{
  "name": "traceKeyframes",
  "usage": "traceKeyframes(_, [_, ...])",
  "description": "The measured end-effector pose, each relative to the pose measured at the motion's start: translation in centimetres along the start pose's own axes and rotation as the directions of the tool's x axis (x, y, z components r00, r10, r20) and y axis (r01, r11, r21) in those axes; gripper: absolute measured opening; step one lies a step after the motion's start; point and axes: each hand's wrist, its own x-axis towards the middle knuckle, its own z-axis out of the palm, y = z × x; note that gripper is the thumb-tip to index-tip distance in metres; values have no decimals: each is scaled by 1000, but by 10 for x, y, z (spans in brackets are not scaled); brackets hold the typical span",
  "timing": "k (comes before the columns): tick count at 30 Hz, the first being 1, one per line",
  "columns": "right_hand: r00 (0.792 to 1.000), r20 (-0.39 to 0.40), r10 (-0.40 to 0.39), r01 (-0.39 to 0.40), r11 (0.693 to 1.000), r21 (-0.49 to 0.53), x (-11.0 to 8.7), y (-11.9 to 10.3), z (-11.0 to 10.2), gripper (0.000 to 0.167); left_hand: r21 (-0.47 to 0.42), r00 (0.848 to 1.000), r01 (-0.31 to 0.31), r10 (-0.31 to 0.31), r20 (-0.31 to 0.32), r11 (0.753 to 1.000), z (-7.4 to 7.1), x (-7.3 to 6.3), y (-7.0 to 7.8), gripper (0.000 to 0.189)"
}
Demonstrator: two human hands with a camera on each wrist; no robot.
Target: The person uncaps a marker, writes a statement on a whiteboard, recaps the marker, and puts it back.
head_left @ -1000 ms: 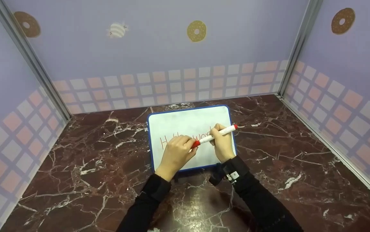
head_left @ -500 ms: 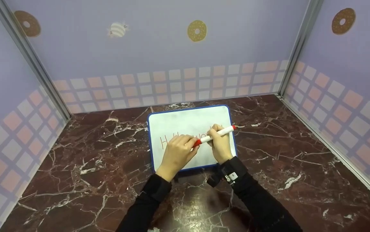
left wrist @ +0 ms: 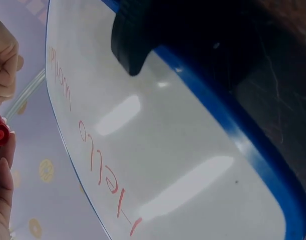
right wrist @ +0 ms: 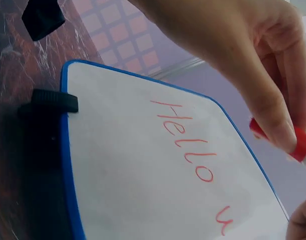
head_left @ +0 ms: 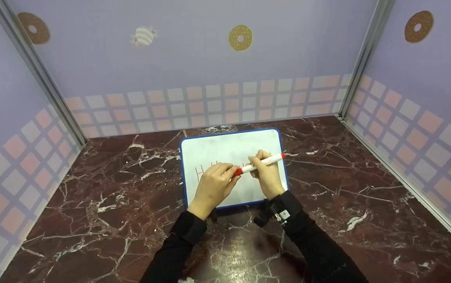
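Observation:
My left hand (head_left: 214,184) pinches the red cap end (head_left: 239,171) of a white whiteboard marker (head_left: 263,163). My right hand (head_left: 268,175) grips the white barrel, whose other red end (head_left: 283,156) points up to the right. Both hands are over a blue-rimmed whiteboard (head_left: 229,145), hiding much of its writing. In the right wrist view, the left thumb and fingers (right wrist: 280,125) lie around the red cap (right wrist: 302,145). Red handwriting (left wrist: 97,150) reading "Hello world" shows in the left wrist view, where the cap's round end (left wrist: 0,134) appears between the two hands.
The whiteboard lies on a dark red marbled table (head_left: 123,220). Lilac walls with pink and white checks (head_left: 194,106) enclose the back and both sides. Black wrist straps (head_left: 286,208) are on both arms, and a dark clip-like part (left wrist: 132,35) overlaps the board in the left wrist view.
The marker and the right hand have shifted slightly left. The left hand has also moved a little left, still pinching the cap end. The whiteboard has stayed put.

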Motion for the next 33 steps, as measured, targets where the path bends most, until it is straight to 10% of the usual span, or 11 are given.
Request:
traceKeyframes(6, [998,37,-58,62,993,-101,5,-8,-5,8,5,1000,6,-5,-11,1000,-4,2,-5,20])
traceKeyframes(9, [987,25,-157,159,977,-139,8,-12,-9,23,15,1000,15,-14,-17,1000,-6,2,-9,21])
traceKeyframes(14, [926,40,-376,371,882,-292,13,-19,-18,32,22,999,42,-42,-30,999,-9,1,-17,21])
traceKeyframes(18, [821,205,-533,556,666,-497,16,-22,-26,22,40,998,50,-49,-25,998,-10,0,-21,22])
traceKeyframes(23, [626,478,-616,724,232,-649,18,-23,-32,30,64,998,54,-54,-11,997,-11,0,-25,22])
traceKeyframes(26, [532,588,-609,753,23,-658,18,-21,-32,34,73,999,55,-54,-5,996,-12,0,-26,22])
traceKeyframes(29, [472,646,-600,757,-99,-646,17,-18,-31,33,84,999,50,-51,1,995,-13,1,-26,22])
traceKeyframes(33, [439,668,-601,762,-145,-631,16,-15,-29,29,86,999,45,-46,9,995,-14,1,-26,22])
